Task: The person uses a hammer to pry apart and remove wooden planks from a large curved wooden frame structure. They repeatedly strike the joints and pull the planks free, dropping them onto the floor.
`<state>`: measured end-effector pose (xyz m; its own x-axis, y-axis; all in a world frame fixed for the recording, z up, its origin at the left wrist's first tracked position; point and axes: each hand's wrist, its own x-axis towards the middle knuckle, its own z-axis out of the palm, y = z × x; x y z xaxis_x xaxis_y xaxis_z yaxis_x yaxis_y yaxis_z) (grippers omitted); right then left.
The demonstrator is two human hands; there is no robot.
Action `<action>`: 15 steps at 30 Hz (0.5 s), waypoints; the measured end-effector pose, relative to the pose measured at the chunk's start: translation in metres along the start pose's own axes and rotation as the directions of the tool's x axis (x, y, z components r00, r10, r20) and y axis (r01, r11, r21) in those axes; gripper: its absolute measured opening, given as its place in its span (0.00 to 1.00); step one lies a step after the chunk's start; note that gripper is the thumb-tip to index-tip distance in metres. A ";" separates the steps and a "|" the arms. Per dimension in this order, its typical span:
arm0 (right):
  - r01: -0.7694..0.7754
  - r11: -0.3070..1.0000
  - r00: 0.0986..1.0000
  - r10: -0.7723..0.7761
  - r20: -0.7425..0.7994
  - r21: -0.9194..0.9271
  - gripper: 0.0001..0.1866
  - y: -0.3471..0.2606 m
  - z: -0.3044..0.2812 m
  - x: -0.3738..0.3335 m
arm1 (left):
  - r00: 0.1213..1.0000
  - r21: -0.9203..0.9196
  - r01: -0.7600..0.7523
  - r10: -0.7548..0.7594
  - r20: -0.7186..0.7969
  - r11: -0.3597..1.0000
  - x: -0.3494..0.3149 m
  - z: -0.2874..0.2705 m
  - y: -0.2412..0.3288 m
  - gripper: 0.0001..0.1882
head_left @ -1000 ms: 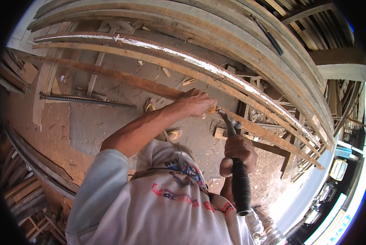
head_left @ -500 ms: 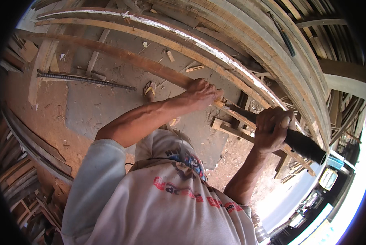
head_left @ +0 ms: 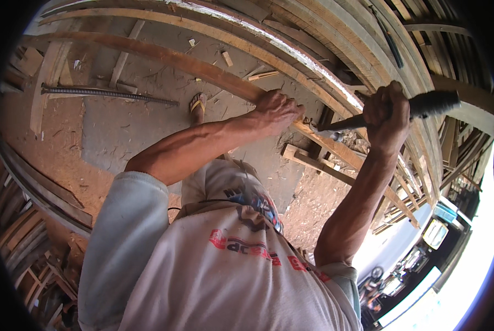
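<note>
My left hand (head_left: 279, 113) is closed over a long narrow wooden board (head_left: 203, 71), which runs from the far left down toward the lower right. My right hand (head_left: 386, 113) is wrapped round a dark bar-like tool (head_left: 433, 105). Its thick black end sticks out to the right of my fist. The thinner end points left and finishes in a greyish tip against or just over the board, a little right of my left hand. What kind of tool it is, I cannot tell.
Long planks (head_left: 362, 44) lie stacked along the far side, one with a white edge. A ribbed metal rod (head_left: 109, 94) lies at the left near wooden supports. A timber block (head_left: 313, 164) sits under the board. Curved strips (head_left: 37, 187) lie at the lower left; wood scraps dot the floor.
My right hand has moved up and to the right, swinging the tool's thick end from low right to upper right. My left hand keeps its hold on the board.
</note>
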<state>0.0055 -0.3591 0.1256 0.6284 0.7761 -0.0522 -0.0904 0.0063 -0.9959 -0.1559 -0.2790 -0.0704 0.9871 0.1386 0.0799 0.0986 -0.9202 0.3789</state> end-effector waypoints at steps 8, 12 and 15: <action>-0.053 0.996 0.999 0.054 0.003 -0.074 0.16 0.002 -0.005 0.022 | 0.997 -0.047 0.021 -0.017 0.072 0.999 0.009 -0.011 0.002 0.13; 0.215 0.927 0.962 -0.255 -0.097 -0.306 0.12 -0.010 0.028 -0.055 | 1.000 0.034 -0.022 0.021 0.016 0.999 0.006 0.012 -0.004 0.16; 0.490 0.785 0.810 -0.571 -0.135 -0.380 0.16 -0.017 0.012 -0.096 | 0.999 -0.008 -0.015 0.015 0.040 1.000 0.004 -0.004 0.002 0.18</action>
<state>-0.0626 -0.4263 0.1487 0.6650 0.5395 0.5164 0.5304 0.1456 -0.8351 -0.1526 -0.2787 -0.0659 0.9928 0.1098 0.0488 0.0827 -0.9191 0.3852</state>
